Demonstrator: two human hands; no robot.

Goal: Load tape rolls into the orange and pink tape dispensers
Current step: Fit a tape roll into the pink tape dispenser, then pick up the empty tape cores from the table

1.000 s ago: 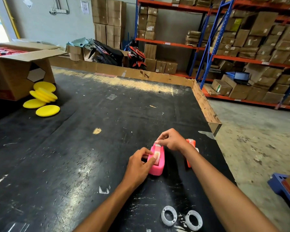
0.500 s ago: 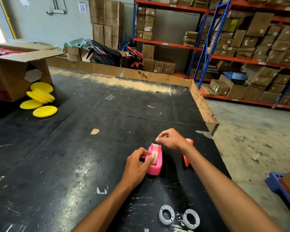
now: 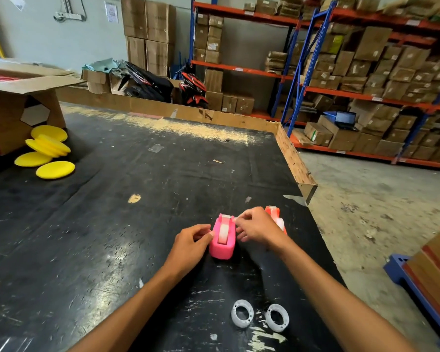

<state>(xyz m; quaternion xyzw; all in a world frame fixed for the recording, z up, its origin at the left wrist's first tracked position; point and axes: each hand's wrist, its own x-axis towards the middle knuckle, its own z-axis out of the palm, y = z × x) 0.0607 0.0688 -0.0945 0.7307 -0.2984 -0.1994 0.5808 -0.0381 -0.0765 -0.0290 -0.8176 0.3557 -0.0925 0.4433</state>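
While the left hand (image 3: 188, 246) steadies it, the pink dispenser (image 3: 222, 237) sits between both loosely curled grips.

Orange dispenser (image 3: 273, 212), mid-right of centre, mostly hidden behind right hand (image 3: 258, 227); only its far end and a sliver show. Tape end at right fingertips (image 3: 239, 221) too small to tell. Cardboard box (image 3: 13, 107) cut off at left edge; blue pallet (image 3: 401, 265) cut off lower right.

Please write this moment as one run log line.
pink dispenser: roll seated | left hand: steadies its side | right hand: at cutter end | orange dispenser: behind right hand
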